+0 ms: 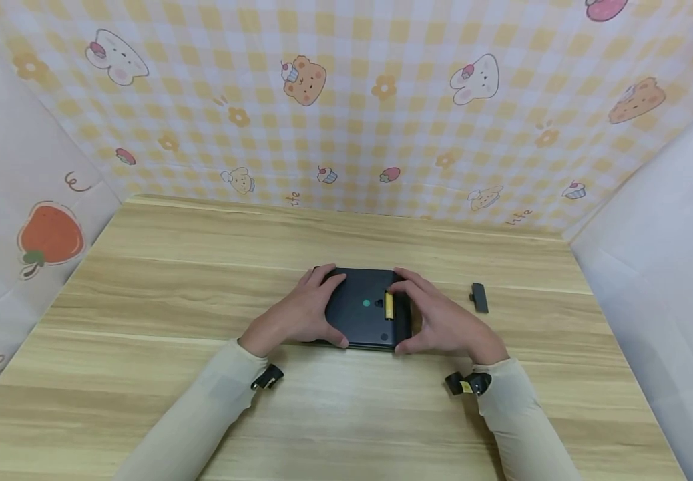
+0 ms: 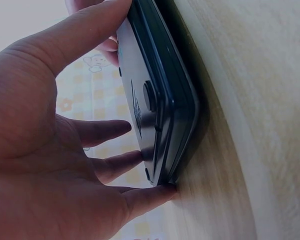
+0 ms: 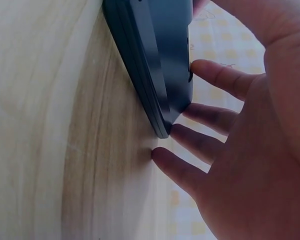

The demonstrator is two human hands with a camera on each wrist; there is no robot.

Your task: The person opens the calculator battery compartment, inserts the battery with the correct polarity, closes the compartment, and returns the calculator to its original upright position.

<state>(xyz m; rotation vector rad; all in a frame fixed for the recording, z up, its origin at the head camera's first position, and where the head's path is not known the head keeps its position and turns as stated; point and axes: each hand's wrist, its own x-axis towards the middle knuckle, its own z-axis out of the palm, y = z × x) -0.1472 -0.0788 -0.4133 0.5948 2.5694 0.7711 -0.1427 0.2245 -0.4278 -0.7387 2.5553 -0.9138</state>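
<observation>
A flat black device (image 1: 355,314) lies back side up on the table, with small round feet and a green dot. A yellow battery (image 1: 389,307) sits in the open slot near its right side. My left hand (image 1: 304,310) holds the left part, thumb at the near edge and fingers toward the far edge. With the thumb at the near right corner and fingers at the far edge, my right hand (image 1: 436,317) grips the other side. Its index finger touches the battery's far end. To the right lies a small dark battery cover (image 1: 480,298).
The wood-grain table (image 1: 334,414) runs back to a yellow checked cloth (image 1: 346,133) with cartoon prints. Pale sheets (image 1: 659,220) hang at both sides. A black wrist camera (image 1: 467,383) is strapped by each sleeve.
</observation>
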